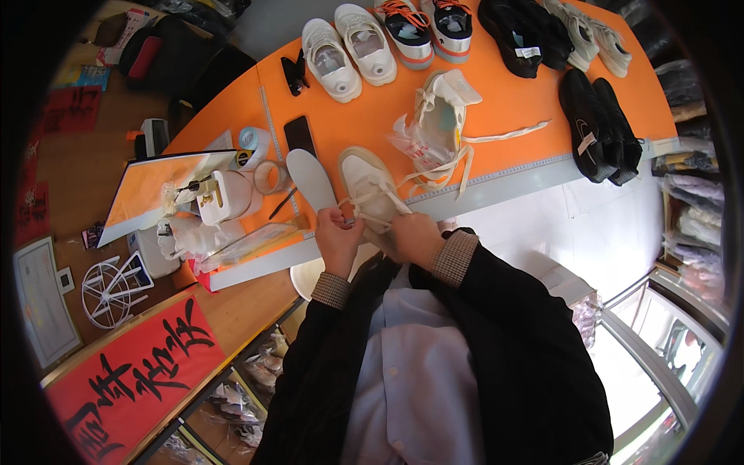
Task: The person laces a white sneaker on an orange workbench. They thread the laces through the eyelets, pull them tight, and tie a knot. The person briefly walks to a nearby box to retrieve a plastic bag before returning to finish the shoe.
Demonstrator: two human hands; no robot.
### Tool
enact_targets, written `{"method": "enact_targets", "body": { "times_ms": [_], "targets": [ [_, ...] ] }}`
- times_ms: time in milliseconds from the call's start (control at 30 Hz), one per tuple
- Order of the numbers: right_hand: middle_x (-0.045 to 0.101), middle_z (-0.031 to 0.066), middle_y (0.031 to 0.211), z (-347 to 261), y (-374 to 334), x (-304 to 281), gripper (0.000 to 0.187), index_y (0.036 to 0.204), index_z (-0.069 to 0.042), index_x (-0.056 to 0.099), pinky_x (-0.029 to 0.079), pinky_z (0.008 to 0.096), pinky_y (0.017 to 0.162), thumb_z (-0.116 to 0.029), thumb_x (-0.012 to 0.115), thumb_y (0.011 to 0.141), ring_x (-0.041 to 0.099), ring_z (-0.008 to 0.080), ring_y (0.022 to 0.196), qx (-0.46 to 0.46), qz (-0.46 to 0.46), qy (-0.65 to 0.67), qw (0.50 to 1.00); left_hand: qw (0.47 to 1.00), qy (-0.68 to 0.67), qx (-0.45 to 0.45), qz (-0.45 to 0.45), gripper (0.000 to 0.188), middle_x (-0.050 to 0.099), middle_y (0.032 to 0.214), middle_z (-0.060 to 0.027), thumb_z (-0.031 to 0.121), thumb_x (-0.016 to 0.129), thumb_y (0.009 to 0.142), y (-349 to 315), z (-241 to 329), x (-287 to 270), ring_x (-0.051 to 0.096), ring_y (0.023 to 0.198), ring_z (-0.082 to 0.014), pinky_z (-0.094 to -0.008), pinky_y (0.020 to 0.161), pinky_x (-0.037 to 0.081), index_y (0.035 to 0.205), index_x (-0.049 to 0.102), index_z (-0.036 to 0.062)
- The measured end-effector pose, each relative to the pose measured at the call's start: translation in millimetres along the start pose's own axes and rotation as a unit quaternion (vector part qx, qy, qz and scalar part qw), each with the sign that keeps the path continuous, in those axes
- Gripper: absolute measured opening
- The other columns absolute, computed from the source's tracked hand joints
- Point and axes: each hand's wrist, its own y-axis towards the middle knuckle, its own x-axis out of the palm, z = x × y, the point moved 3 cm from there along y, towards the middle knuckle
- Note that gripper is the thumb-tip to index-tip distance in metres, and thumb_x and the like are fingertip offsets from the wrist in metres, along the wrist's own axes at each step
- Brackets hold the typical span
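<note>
Mostly cream, the lace-up shoe (pixel 361 172)

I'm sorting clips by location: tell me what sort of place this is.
Likely a shoe shop or repair counter: shoe pairs along the orange table, a loose insole, and more shoes bagged in plastic below.

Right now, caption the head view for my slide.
Left hand and right hand at a cream lace-up sneaker, grey insole alongside, over an orange table.

Black brushed characters (pixel 147 380) on a red banner (pixel 151 411)
</note>
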Motion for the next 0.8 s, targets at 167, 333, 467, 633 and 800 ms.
{"method": "enact_targets", "body": {
  "times_ms": [167, 333, 467, 633, 800],
  "targets": [
    [0.062, 0.0129, 0.068, 0.3, -12.2, -4.0, 0.015, 0.079, -0.002, 0.06, 0.052, 0.0362, 0.054, -0.017, 0.062, 0.077, 0.066, 0.0275, 0.063, -0.026, 0.031, -0.101, 0.994, 0.997, -0.024, -0.057, -0.047, 0.03, 0.068, 0.074, -0.0116, 0.027, 0.072, 0.073, -15.4, -12.3, 3.8, 0.067, 0.068, -0.021, -0.0316, 0.066, 0.052, 0.08, 0.066, -0.0014],
    [0.061, 0.0141, 0.074, -14.6, 11.8, 9.8, 0.022, 0.089, 0.0, 0.051, 0.053, 0.034, 0.054, -0.015, 0.062, 0.076, 0.066, 0.0269, 0.066, -0.078, 0.092, -0.089, 0.989, 0.994, 0.004, -0.037, -0.101, 0.024, 0.069, 0.074, -0.012, 0.02, 0.068, 0.08, -28.6, -13.3, 22.6, 0.068, 0.068, -0.019, -0.0285, 0.064, 0.052, 0.091, 0.067, -0.0007],
    [0.062, 0.0153, 0.077, -18.9, 28.9, 19.5, 0.021, 0.087, 0.0, 0.052, 0.053, 0.0358, 0.056, -0.014, 0.063, 0.075, 0.065, 0.029, 0.068, -0.109, 0.083, -0.095, 0.986, 0.994, 0.006, -0.034, -0.106, 0.02, 0.068, 0.073, -0.015, 0.019, 0.062, 0.083, -27.2, -9.6, 21.2, 0.068, 0.065, -0.0225, -0.0319, 0.062, 0.052, 0.091, 0.067, 0.0003],
    [0.063, 0.0157, 0.076, -14.5, 18.1, -4.2, 0.02, 0.09, -0.003, 0.051, 0.05, 0.0426, 0.058, -0.008, 0.059, 0.072, 0.063, 0.0352, 0.068, -0.091, 0.042, -0.011, 0.995, 0.996, 0.013, 0.02, -0.086, 0.022, 0.062, 0.074, -0.0212, 0.02, 0.058, 0.083, -23.1, -14.7, 23.7, 0.062, 0.068, -0.037, -0.0422, 0.061, 0.048, 0.091, 0.065, 0.001],
    [0.06, 0.015, 0.067, 72.8, -51.0, -44.0, 0.014, 0.073, -0.005, 0.051, 0.047, 0.0449, 0.056, -0.001, 0.062, 0.066, 0.06, 0.0363, 0.064, 0.007, 0.109, -0.018, 0.994, 0.998, 0.002, 0.052, -0.02, 0.02, 0.059, 0.07, -0.0223, 0.016, 0.059, 0.083, -25.5, -27.0, 20.6, 0.061, 0.062, -0.0348, -0.0391, 0.055, 0.045, 0.093, 0.063, -0.0015]
  ]
}}
